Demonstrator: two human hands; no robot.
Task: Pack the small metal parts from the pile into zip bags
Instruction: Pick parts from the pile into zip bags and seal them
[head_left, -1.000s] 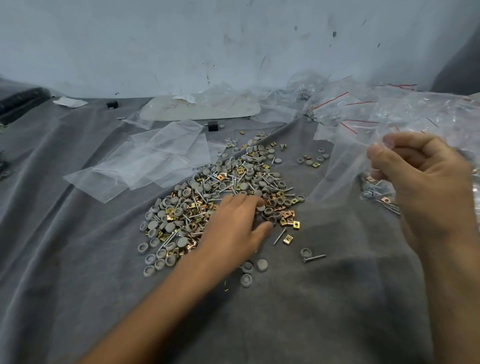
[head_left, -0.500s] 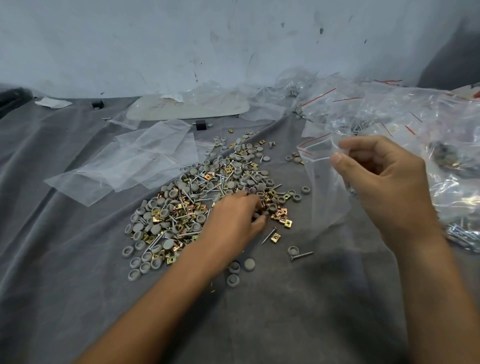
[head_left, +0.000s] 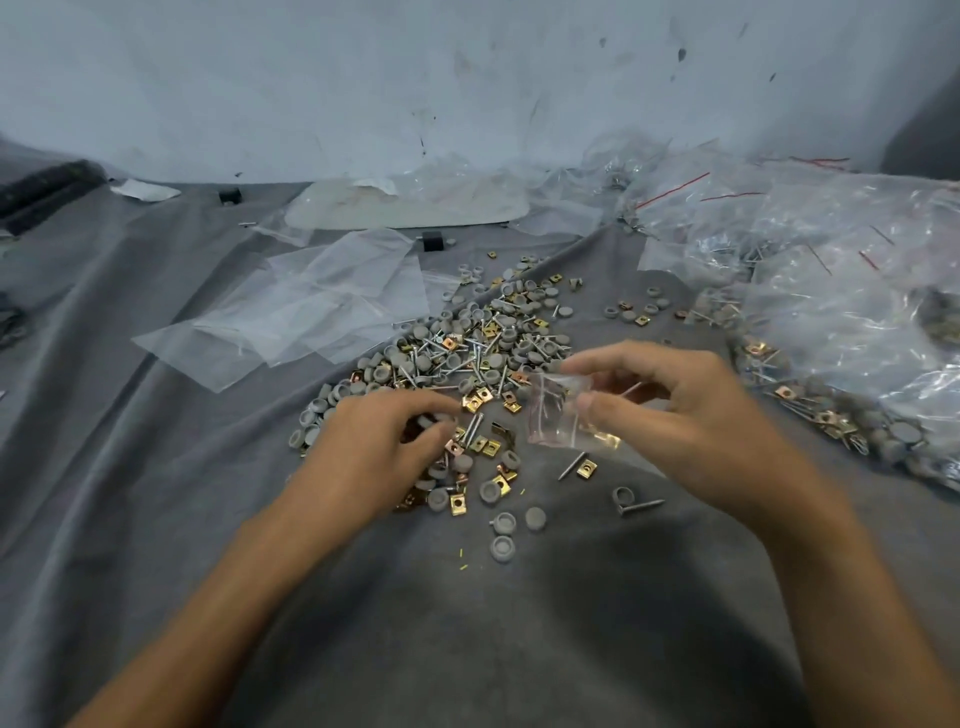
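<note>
1. A heaped pile (head_left: 467, 353) of silver screws, brass square clips and grey round caps is lying on a wrinkled grey cloth (head_left: 156, 519).
2. The person's left hand (head_left: 374, 452) is resting on the pile's near edge, its thumb and fingertips pinching one grey round cap (head_left: 429, 420).
3. The right hand (head_left: 691, 415) is hovering at the pile's near-right fringe, gripping a small clear plastic zip bag (head_left: 556, 415) between thumb and fingers.
4. Flat clear plastic bags (head_left: 311, 306) are lying just left of the pile.
5. A heap of filled clear bags (head_left: 831, 291) with red seal lines is sitting right of the pile.
</note>
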